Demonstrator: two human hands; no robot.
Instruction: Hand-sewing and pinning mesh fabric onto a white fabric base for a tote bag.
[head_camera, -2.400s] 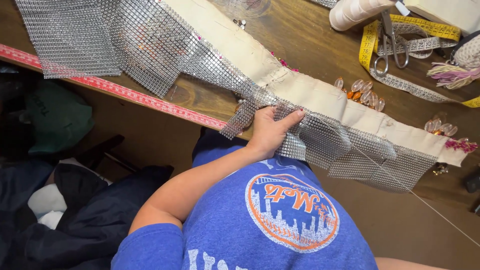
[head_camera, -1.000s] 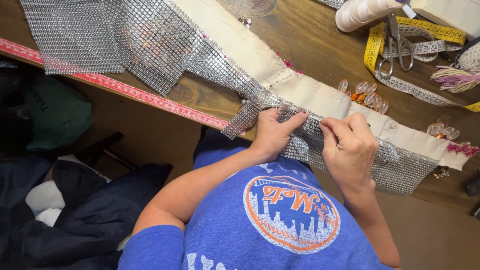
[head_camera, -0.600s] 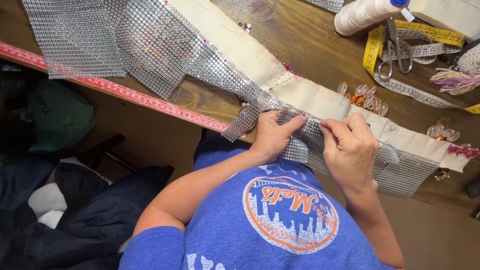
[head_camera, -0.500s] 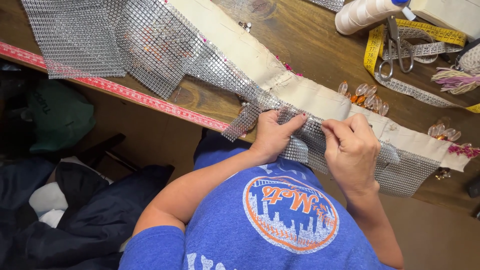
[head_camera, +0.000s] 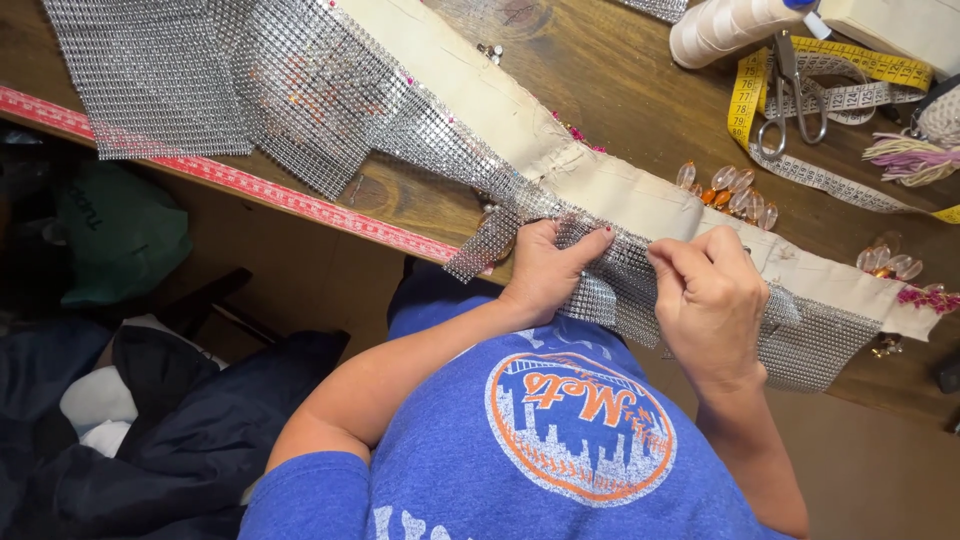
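A long cream fabric band (head_camera: 640, 195) lies slantwise across the wooden table (head_camera: 620, 80), with silver rhinestone mesh (head_camera: 300, 90) laid over and along it. My left hand (head_camera: 548, 268) pinches the mesh strip at the table's near edge, thumb under and fingers on top. My right hand (head_camera: 710, 300) sits just to its right, fingers curled and pinched together on the mesh; whether a needle is between them cannot be seen. The mesh runs on to the right past my right hand.
A red measuring strip (head_camera: 250, 185) lines the table edge. Scissors (head_camera: 790, 95), a yellow tape measure (head_camera: 860, 70), a cream thread cone (head_camera: 725, 25) and clear teardrop beads (head_camera: 725, 185) lie at the far right. Dark clothes (head_camera: 120, 420) are piled below left.
My right hand came into view and settled on the mesh beside the left hand. Since then both hands have held nearly still.
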